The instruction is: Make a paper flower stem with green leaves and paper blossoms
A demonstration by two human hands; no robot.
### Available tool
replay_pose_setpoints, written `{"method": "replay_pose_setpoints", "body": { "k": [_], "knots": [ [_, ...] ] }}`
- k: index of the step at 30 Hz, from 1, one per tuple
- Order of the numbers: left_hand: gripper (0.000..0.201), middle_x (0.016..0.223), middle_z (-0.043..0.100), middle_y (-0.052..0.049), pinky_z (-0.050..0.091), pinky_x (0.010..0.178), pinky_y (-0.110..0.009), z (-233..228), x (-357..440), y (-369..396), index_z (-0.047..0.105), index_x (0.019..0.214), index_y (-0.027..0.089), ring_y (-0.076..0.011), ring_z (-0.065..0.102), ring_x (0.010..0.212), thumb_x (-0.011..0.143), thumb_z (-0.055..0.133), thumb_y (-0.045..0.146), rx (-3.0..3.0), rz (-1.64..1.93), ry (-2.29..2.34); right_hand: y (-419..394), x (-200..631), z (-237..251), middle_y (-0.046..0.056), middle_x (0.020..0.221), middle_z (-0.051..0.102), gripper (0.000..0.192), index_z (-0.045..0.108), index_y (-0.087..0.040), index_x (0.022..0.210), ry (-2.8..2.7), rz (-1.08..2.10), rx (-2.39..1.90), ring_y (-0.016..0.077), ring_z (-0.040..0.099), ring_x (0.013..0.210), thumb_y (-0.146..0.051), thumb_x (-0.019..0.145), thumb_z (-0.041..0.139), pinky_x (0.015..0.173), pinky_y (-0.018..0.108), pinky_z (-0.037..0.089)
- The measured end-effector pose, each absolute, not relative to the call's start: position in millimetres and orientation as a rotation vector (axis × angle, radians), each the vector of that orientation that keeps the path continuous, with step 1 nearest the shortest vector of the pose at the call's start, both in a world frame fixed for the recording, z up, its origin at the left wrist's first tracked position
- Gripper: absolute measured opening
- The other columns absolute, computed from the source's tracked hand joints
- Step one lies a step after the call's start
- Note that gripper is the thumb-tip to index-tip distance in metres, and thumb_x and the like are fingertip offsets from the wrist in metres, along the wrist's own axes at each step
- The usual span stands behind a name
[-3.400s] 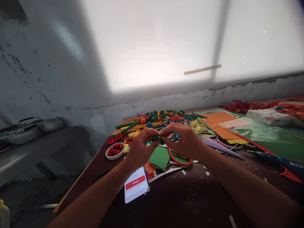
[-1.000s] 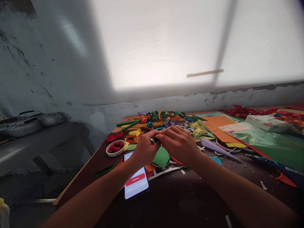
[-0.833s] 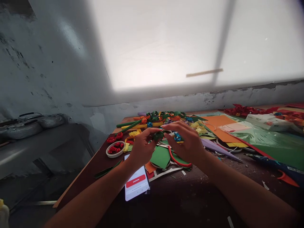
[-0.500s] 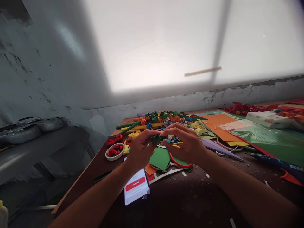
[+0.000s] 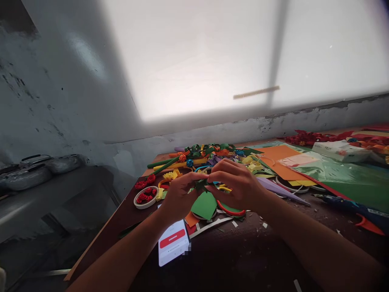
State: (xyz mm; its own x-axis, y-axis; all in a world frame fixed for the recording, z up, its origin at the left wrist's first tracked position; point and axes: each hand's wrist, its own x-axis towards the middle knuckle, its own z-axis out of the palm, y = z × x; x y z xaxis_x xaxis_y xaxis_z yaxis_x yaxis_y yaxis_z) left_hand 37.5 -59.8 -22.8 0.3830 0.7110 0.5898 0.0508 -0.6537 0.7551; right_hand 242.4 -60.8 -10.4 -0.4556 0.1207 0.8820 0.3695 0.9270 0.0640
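Observation:
Between my fingertips is a small dark green paper piece [image 5: 200, 185], partly hidden, pinched from both sides above the table. My left hand [image 5: 181, 195] holds it from the left, thumb and forefinger closed on it. From the right, my right hand [image 5: 231, 180] grips it too, its fingers bent over the top and meeting the left fingertips. Just below lies a green paper sheet [image 5: 204, 205], beside a red ring [image 5: 232, 210]. Under my left wrist rests a phone [image 5: 174, 245] with its screen lit.
A tape roll [image 5: 135, 200] with red paper flowers inside stands at the left. Behind my hands is a heap of paper strips and flowers [image 5: 209, 151]. At the right lie a purple paper cone [image 5: 282, 190], orange sheets [image 5: 279, 161] and a dark blue tool with an orange trigger [image 5: 349, 206].
My fingers have closed in around the green paper piece, and less of it shows. The right fingers have shifted slightly over it. The whole view has moved a little.

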Motion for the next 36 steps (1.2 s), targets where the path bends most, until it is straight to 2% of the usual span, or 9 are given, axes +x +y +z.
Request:
{"method": "replay_pose_setpoints", "body": {
  "k": [3, 10, 15, 20, 23, 27, 30, 36],
  "knots": [
    [0.015, 0.088, 0.074, -0.002, 0.053, 0.073, -0.022, -21.9, 35.9, -57.9, 0.075, 0.100, 0.019, -0.0136, 0.068, 0.081, 0.085, 0.073, 0.017, 2.027, 1.200, 0.693, -62.7, 240.4, -9.9, 0.007, 0.085, 0.065, 0.005, 0.061, -0.019, 0.091, -2.049, -0.268, -0.383, 0.0186, 0.060, 0.080, -0.014, 0.090, 0.063, 0.072, 0.032, 0.051],
    [0.015, 0.097, 0.076, -0.006, 0.055, 0.082, -0.030, -20.7, 36.1, -55.8, 0.075, 0.097, 0.018, -0.0191, 0.070, 0.089, 0.082, 0.074, 0.017, 2.006, 1.258, 0.746, -62.2, 234.8, -14.5, 0.002, 0.082, 0.066, 0.018, 0.056, -0.021, 0.079, -1.970, 0.001, -0.522, 0.0159, 0.063, 0.076, -0.005, 0.078, 0.064, 0.070, 0.028, 0.050],
    [0.020, 0.088, 0.074, -0.003, 0.054, 0.074, -0.026, -19.4, 36.7, -59.6, 0.073, 0.097, 0.020, -0.0162, 0.068, 0.081, 0.079, 0.080, 0.023, 1.914, 1.202, 0.705, -63.4, 235.7, -11.0, 0.002, 0.081, 0.067, 0.017, 0.057, -0.022, 0.075, -1.913, 0.169, -0.553, 0.0171, 0.065, 0.077, -0.008, 0.078, 0.066, 0.072, 0.031, 0.052],
    [0.020, 0.080, 0.068, 0.000, 0.049, 0.068, -0.024, -20.3, 37.5, -57.3, 0.068, 0.090, 0.018, -0.0131, 0.063, 0.074, 0.078, 0.082, 0.026, 1.890, 1.196, 0.740, -60.9, 236.7, -14.3, 0.001, 0.081, 0.073, 0.009, 0.069, -0.020, 0.084, -1.908, 0.438, -0.719, 0.0169, 0.071, 0.074, -0.015, 0.078, 0.073, 0.070, 0.029, 0.055],
    [0.018, 0.081, 0.068, -0.001, 0.049, 0.068, -0.025, -22.0, 37.7, -54.1, 0.067, 0.088, 0.017, -0.0137, 0.063, 0.074, 0.079, 0.080, 0.026, 1.905, 1.196, 0.767, -59.0, 238.1, -15.8, 0.002, 0.088, 0.078, 0.012, 0.076, -0.021, 0.092, -1.897, 0.534, -0.799, 0.0182, 0.075, 0.079, -0.019, 0.081, 0.073, 0.073, 0.029, 0.057],
    [0.016, 0.081, 0.068, -0.003, 0.048, 0.068, -0.026, -23.3, 38.5, -52.3, 0.068, 0.088, 0.016, -0.0140, 0.061, 0.074, 0.080, 0.078, 0.025, 1.928, 1.187, 0.820, -59.0, 239.4, -14.3, 0.001, 0.082, 0.078, 0.006, 0.077, -0.021, 0.086, -1.920, 0.431, -0.868, 0.0177, 0.075, 0.075, -0.019, 0.081, 0.074, 0.071, 0.027, 0.056],
    [0.014, 0.079, 0.067, -0.002, 0.047, 0.066, -0.025, -22.7, 39.6, -52.8, 0.067, 0.088, 0.016, -0.0132, 0.060, 0.072, 0.080, 0.076, 0.024, 1.942, 1.157, 0.832, -59.4, 239.4, -13.4, 0.000, 0.077, 0.076, 0.006, 0.075, -0.020, 0.083, -1.984, 0.223, -0.841, 0.0155, 0.072, 0.070, -0.014, 0.082, 0.073, 0.068, 0.026, 0.053],
    [0.018, 0.077, 0.067, -0.001, 0.049, 0.069, -0.027, -23.5, 42.1, -52.7, 0.065, 0.094, 0.017, -0.0148, 0.063, 0.073, 0.081, 0.075, 0.026, 1.826, 1.125, 0.787, -59.9, 237.0, -16.6, 0.006, 0.086, 0.076, 0.012, 0.072, -0.019, 0.088, -2.119, -0.151, -0.745, 0.0185, 0.071, 0.077, -0.015, 0.093, 0.061, 0.070, 0.028, 0.052]
  ]
}}
